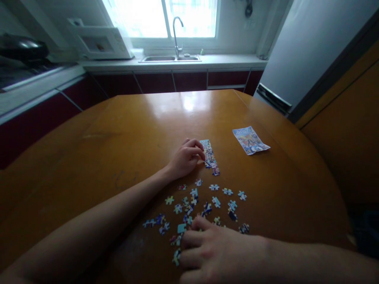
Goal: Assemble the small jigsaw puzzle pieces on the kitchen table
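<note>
While the partly assembled jigsaw strip [211, 154] lies just right of the left hand [187, 157], loose jigsaw pieces [216, 202] scatter nearer, around the right hand [207, 249]. Left hand extended farther, fingers curled; right hand palm-down, fingers bent. Cannot tell whether either pinches a piece.
</note>
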{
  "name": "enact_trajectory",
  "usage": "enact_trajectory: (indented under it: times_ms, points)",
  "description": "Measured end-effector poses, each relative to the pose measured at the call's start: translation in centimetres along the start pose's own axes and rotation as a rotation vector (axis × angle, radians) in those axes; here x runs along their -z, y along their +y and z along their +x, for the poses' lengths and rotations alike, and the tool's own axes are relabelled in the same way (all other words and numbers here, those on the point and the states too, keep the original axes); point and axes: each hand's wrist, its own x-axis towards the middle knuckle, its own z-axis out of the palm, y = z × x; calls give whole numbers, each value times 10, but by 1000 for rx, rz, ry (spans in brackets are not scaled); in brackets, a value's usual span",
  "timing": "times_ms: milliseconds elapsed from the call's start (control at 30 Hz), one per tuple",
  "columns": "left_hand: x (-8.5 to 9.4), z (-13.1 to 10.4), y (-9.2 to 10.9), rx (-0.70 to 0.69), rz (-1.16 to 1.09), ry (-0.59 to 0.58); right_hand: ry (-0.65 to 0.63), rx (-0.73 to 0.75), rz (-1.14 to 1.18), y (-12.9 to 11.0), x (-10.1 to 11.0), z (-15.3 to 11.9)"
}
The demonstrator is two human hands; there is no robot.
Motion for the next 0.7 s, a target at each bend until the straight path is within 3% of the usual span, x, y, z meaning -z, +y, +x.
enact_trajectory:
  times_ms: [133,233,333,433,700]
  points:
    - [0,0,0,-2,5,-2,113,-98,195,14,14,-5]
    - [-1,0,0,-9,6,-1,356,-375,408,41,34,-16]
    - [0,0,0,-17,6,5,630,-628,399,75,46,-29]
    - [1,1,1,-19,1,3,715,-809,421,101,43,-41]
    - [4,-1,11,-117,-2,-38,832,-860,573,119,24,-47]
